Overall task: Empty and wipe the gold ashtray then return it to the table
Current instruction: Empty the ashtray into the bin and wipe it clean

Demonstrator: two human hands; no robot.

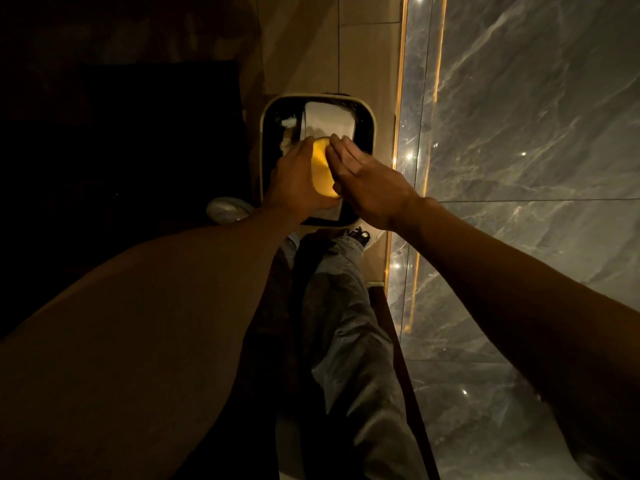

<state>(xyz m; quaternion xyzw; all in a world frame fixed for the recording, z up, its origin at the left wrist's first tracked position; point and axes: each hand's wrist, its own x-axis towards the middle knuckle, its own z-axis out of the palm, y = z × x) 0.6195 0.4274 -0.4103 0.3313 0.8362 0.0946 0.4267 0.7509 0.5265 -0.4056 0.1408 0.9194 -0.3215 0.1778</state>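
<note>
The gold ashtray [321, 168] shows as a bright yellow round shape, tipped on edge above a bin. My left hand [297, 180] grips it from the left side. My right hand [363, 181] lies flat against its right side, fingers stretched forward and together; whether it holds a cloth I cannot tell. Both hands hover over the open rectangular waste bin [264, 133], which has a pale rim, a dark liner and white paper [329, 119] inside. Most of the ashtray is hidden between my hands.
A grey marble wall [536, 168] with a lit gold strip [401, 98] runs along the right. Beige floor tiles [367, 46] lie beyond the bin. My legs in grey trousers [339, 306] and shoes stand just before the bin. Dark furniture [121, 133] fills the left.
</note>
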